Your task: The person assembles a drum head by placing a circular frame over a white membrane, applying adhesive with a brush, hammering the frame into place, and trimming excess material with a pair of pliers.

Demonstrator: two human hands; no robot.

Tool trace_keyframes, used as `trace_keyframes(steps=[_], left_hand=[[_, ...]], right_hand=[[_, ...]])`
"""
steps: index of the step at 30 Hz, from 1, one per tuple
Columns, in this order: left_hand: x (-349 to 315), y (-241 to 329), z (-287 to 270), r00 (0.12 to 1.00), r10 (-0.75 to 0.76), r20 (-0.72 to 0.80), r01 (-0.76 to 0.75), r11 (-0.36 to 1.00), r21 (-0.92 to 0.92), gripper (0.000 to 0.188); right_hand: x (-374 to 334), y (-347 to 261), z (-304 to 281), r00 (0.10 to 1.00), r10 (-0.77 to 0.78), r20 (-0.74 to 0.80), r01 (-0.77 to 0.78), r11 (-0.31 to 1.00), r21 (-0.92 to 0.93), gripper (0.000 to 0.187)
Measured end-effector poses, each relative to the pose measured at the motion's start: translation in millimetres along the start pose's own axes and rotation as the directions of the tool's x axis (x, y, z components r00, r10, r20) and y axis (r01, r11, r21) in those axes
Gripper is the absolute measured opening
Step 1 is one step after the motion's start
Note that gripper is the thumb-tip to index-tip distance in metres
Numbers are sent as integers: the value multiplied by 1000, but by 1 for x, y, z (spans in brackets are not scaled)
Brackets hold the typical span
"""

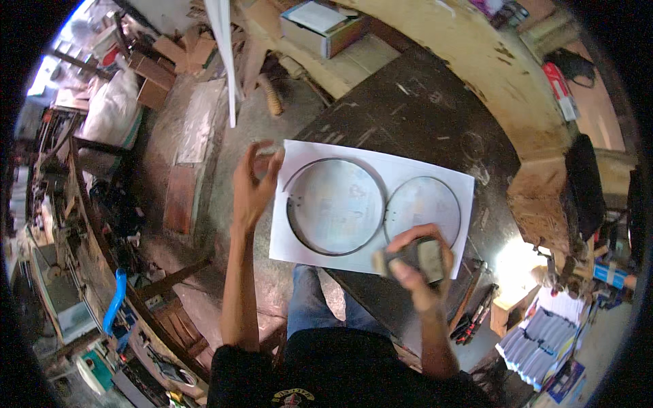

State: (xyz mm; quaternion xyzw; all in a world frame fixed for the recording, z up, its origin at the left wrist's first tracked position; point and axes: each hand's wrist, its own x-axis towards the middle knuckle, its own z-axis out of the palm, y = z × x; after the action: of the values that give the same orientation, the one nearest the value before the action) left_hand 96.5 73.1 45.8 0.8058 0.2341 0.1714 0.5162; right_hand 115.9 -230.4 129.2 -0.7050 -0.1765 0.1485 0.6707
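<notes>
A white rectangular sheet [277, 245] lies on the dark tabletop. Two round, greyish pieces with thin dark rims are on it: the larger disc [335, 207] at left, the smaller disc [423, 211] at right. My left hand [256, 182] is raised beside the sheet's upper left edge, its fingers curved and apart, with nothing visible in them. Over the lower right of the sheet, my right hand [428, 272] grips a chunky grey and beige block [430, 262]. The block and hand cover the lower edge of the smaller disc. Whether the block touches the sheet, I cannot tell.
The dark table [394, 102] extends beyond the sheet. A pale curved board [476, 47] borders it, with a box [320, 27] at the back. Pliers-like red-handled tools [476, 323] lie at right, near stacked papers [541, 343]. A white upright strip [224, 61] stands at back left.
</notes>
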Motion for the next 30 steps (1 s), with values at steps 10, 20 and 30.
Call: trace_keyframes(steps=[10,20,30], left_hand=[[-66,-55,0,976,219,-18,-218,975,44,84],[-73,-48,10,999,-27,-42,29,999,46,94],[-79,-42,17,997,25,-72,-21,998,57,109]], right_hand=[[124,-26,56,922,-371,114,350,921,169,25],[185,12,102,862,-424,278,411,905,108,18],[199,30,123,864,-377,332,349,926,145,15]])
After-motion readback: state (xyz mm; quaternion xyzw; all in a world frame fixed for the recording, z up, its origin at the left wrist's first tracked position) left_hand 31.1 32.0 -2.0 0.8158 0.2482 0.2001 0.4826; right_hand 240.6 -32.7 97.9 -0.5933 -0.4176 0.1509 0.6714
